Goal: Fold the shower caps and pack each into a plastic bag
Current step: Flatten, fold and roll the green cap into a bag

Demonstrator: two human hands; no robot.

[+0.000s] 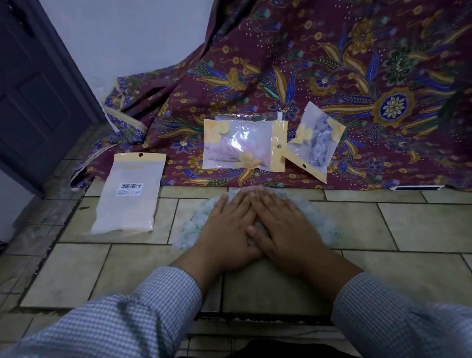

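Plastic bags (129, 193): three, two filled. Left hand (226, 230), right hand (283, 225) flat, fingers overlapping, largely hiding one shower cap (322, 226).

This looks like a room in a home, with the work done on the floor (420, 225), which is laid with pale, worn rectangular tiles with dark grout. A dark panelled door (23, 107) stands at the upper left of the frame beside a plain white wall (131, 42), and a maroon batik cloth (359, 65) with blue and gold flowers drapes down across the upper right. Small retail bags (130, 194) with yellow headers, one bearing a barcode label, lie at mid-frame.
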